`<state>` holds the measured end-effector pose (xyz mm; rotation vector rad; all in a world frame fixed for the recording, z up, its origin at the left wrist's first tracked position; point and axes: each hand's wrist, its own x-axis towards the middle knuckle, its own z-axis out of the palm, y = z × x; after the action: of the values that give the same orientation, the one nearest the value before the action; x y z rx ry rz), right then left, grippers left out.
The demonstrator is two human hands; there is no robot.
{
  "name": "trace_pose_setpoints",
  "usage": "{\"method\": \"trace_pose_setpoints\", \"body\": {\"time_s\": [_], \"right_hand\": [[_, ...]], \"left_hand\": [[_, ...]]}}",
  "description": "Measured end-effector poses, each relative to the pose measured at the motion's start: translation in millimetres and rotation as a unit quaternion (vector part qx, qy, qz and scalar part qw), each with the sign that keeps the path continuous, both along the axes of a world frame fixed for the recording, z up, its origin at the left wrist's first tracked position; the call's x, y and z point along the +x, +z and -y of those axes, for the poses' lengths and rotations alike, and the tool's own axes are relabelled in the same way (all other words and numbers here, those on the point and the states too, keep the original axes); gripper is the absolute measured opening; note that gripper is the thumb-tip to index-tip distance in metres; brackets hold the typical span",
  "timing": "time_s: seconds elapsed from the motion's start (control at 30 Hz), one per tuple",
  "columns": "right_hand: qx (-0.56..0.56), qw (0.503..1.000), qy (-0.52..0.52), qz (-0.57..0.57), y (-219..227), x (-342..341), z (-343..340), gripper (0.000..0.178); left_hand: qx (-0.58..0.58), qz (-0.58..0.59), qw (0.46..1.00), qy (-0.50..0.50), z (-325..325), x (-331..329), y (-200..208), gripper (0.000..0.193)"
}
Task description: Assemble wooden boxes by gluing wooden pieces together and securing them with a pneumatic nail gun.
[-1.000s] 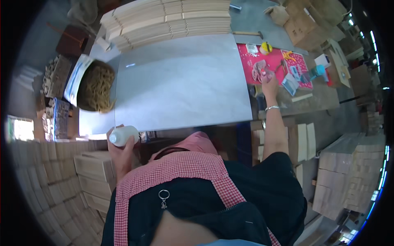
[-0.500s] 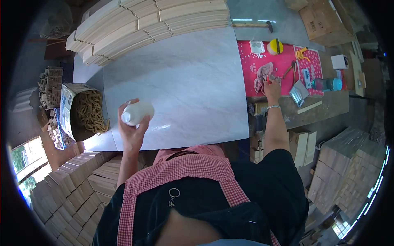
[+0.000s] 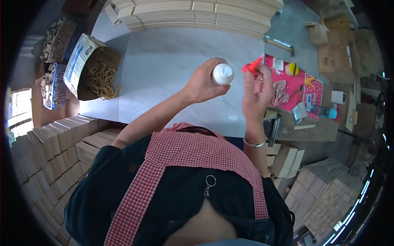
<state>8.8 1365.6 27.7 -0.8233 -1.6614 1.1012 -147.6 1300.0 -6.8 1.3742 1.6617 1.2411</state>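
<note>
Right hand (image 3: 257, 92) moving in from cloth (image 3: 280, 93), fingers gripping red nozzle (image 3: 252, 67) (tip pointing between one and two o'clock) at three o'clock from white bottle (image 3: 223, 75); left hand (image 3: 203, 82) shifting toward two o'clock, fingers gripping bottle over desk (image 3: 164, 57).

White bottle (image 3: 223, 74): smooth plastic, opaque, with a soft gloss.
Red nozzle (image 3: 252, 67): moulded plastic, smooth, a little shiny.
Counter (image 3: 164, 69): smooth top with marble-like veins, satin rather than bright.
Board stack (image 3: 201, 19): bare pale wood, matt, with notched edges.
Tan bands (image 3: 102, 81): dull and matt; probably rubber, though the view there is not so clear.
Box around the bands (image 3: 82, 59): printed cardboard, smooth outside, slightly glossy.
Crumpled rag (image 3: 280, 92): soft cloth, wrinkled, matt.
Hammer (image 3: 280, 44): wooden handle, dark metal head.
Bracelet (image 3: 254, 144): polished metal, bright.
Key ring (image 3: 210, 176): shiny metal.
Apron (image 3: 205, 149): woven checked cloth, matt.
</note>
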Motion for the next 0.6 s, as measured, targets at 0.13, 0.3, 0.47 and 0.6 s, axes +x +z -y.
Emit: {"method": "trace_pose_setpoints", "body": {"time_s": [0.13,0.3,0.47,0.6], "right_hand": [[0.077,0.996,0.037,0.036,10,-21,17,0.03],[0.197,0.969,0.06,0.137,34,-38,40,0.032],[0.224,0.957,0.039,0.183,50,-50,56,0.033],[0.158,0.973,0.014,0.169,41,-57,66,0.032]], "left_hand": [[0.023,0.041,0.999,0.001,10,-8,12,0.054],[0.049,0.075,0.995,0.031,28,-13,17,0.053],[0.07,0.04,0.996,0.05,40,-20,16,0.052],[0.07,-0.043,0.989,0.12,53,-20,15,0.05]]}}
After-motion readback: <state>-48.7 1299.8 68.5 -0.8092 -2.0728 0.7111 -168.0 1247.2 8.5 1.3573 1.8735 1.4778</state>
